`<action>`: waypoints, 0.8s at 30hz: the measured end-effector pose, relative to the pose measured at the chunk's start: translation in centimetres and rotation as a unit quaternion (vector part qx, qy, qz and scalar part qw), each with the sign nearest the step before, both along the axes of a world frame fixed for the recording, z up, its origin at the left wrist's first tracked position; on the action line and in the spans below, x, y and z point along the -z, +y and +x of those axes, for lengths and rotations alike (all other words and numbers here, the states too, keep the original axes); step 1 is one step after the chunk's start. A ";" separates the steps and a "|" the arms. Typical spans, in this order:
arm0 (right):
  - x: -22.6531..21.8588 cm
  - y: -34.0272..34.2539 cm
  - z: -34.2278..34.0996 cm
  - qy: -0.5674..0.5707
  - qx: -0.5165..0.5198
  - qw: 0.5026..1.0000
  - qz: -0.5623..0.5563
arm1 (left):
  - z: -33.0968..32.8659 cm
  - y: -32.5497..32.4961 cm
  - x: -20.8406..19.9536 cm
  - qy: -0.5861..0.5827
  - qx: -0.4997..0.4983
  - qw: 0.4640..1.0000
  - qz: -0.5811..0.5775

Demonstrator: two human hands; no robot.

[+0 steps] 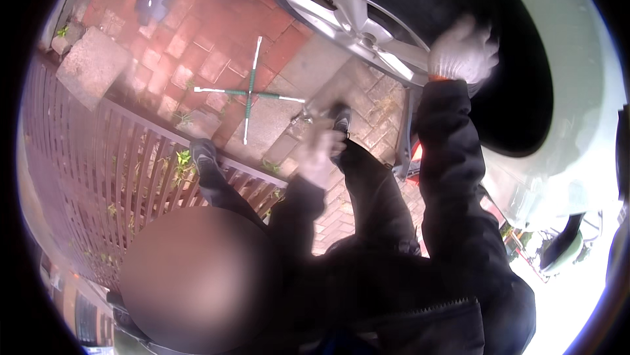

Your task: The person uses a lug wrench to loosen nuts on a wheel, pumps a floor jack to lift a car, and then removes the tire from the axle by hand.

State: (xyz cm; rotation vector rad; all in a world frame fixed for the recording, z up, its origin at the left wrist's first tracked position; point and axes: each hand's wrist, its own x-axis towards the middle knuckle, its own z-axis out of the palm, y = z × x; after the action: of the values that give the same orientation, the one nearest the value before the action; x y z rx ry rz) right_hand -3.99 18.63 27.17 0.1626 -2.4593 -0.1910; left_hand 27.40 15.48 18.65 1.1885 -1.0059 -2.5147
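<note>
Gripping tyre (pixel 420 0): gloved right hand (pixel 462 50); left hand (pixel 319 151) blurred, grip unclear.

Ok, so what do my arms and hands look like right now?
Both arms are in black jacket sleeves. The right hand wears a white knit glove with an orange cuff edge. The left hand is motion-blurred; it seems to be in a pale glove too.
</note>
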 end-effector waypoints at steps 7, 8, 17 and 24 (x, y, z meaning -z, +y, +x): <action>-6.8 3.7 -4.6 -0.222 -0.280 0.930 0.087 | -19.9 4.6 -2.1 0.102 0.083 0.991 0.010; -6.5 4.5 -6.0 -0.230 -0.282 0.927 0.092 | -21.4 3.8 -2.2 0.075 0.143 0.986 -0.032; -2.7 7.7 -14.2 -0.237 -0.291 0.919 0.119 | -25.5 3.4 -2.5 0.187 0.187 0.961 -0.085; -2.1 9.3 -16.1 -0.235 -0.273 0.924 0.131 | -25.6 3.9 -2.1 0.282 0.060 0.956 -0.059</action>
State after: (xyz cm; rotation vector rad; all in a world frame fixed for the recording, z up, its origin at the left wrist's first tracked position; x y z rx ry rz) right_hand -20.12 27.97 29.28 1.1103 -2.7237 -0.2563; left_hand 1.77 19.33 20.77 0.3385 -1.0651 -2.5986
